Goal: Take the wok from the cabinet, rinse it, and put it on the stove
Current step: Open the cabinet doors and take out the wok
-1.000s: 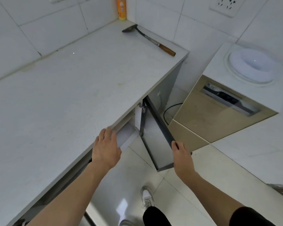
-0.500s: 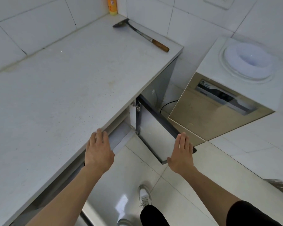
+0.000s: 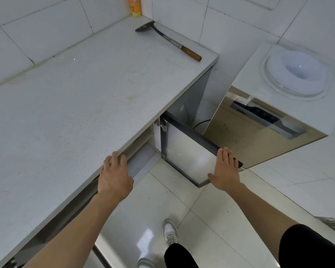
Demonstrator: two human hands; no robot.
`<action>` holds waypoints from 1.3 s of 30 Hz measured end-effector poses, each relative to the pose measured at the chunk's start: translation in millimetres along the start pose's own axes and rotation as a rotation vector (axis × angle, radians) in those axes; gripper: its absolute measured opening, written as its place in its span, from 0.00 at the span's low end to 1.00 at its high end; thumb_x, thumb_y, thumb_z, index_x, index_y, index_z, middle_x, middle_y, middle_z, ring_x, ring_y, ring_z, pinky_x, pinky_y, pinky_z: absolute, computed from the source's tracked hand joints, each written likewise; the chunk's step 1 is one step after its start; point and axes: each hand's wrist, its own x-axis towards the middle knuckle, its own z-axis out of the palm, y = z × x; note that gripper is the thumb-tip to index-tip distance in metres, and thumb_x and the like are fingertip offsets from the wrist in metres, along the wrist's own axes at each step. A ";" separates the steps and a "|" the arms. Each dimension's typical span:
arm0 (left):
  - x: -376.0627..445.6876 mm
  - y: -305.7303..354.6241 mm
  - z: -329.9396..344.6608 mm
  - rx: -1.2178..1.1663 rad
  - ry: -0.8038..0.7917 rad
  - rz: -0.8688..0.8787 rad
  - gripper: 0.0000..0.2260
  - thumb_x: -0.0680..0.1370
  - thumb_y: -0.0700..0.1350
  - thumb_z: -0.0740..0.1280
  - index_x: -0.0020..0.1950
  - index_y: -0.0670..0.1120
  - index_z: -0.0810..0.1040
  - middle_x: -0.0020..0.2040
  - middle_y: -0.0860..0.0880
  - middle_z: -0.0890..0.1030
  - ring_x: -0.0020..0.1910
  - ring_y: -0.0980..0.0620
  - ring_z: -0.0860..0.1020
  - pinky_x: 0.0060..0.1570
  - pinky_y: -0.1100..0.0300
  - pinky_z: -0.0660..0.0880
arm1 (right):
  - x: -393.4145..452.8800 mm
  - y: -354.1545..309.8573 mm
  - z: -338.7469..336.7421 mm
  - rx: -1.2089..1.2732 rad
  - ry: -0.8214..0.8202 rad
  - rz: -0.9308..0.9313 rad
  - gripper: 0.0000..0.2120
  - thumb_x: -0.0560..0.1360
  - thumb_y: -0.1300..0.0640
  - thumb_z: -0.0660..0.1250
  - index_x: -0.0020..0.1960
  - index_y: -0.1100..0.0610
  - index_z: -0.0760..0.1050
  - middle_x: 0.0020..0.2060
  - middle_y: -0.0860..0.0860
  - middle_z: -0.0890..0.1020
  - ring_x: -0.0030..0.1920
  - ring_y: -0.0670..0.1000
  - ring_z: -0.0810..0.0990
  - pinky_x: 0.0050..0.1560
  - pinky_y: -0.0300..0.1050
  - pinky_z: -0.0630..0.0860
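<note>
The cabinet under the white countertop (image 3: 66, 113) stands open, its grey door (image 3: 190, 151) swung out to the right. My right hand (image 3: 224, 171) lies flat with straight fingers against the outer end of that door. My left hand (image 3: 114, 175) hovers at the counter's front edge, fingers relaxed over the cabinet opening, holding nothing. The cabinet's inside is hidden below the counter, and no wok shows in the head view.
A metal spatula with a wooden handle (image 3: 168, 40) lies at the counter's far end beside an orange bottle (image 3: 135, 6). A water dispenser (image 3: 290, 93) stands to the right. Glossy floor tiles and my white shoe (image 3: 169, 232) are below.
My right hand let go of the door edge and now lies flat against it with straight fingers. The door stands swung out a little further. My left hand stays at the counter edge.
</note>
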 end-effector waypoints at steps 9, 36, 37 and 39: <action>-4.4 6.3 -1.9 -0.102 -0.017 -0.056 0.31 0.77 0.54 0.65 0.74 0.44 0.57 0.78 0.42 0.51 0.77 0.41 0.51 0.74 0.47 0.59 | -5.1 -2.2 -3.3 0.032 0.030 -0.005 0.46 0.76 0.44 0.64 0.77 0.58 0.35 0.78 0.56 0.40 0.77 0.59 0.38 0.76 0.58 0.46; -235.5 -36.0 -2.9 -0.461 0.074 -0.554 0.26 0.79 0.55 0.62 0.74 0.48 0.62 0.77 0.45 0.60 0.75 0.43 0.58 0.70 0.46 0.62 | -166.0 -149.4 -47.2 -0.065 0.142 -0.912 0.29 0.77 0.46 0.61 0.74 0.55 0.60 0.71 0.54 0.63 0.72 0.56 0.61 0.69 0.53 0.62; -240.7 -38.9 -2.0 -0.460 0.082 -0.582 0.25 0.79 0.55 0.62 0.73 0.48 0.63 0.75 0.45 0.61 0.74 0.43 0.60 0.69 0.47 0.63 | -164.9 -157.4 -46.7 -0.069 0.118 -0.934 0.29 0.77 0.46 0.61 0.74 0.55 0.60 0.72 0.54 0.63 0.72 0.55 0.60 0.70 0.53 0.62; -247.2 -45.3 1.0 -0.466 0.089 -0.639 0.25 0.78 0.55 0.62 0.73 0.48 0.63 0.74 0.47 0.63 0.73 0.44 0.61 0.68 0.48 0.64 | -158.6 -175.1 -44.8 -0.070 0.081 -0.980 0.29 0.77 0.47 0.61 0.74 0.56 0.59 0.72 0.54 0.63 0.73 0.55 0.60 0.71 0.53 0.62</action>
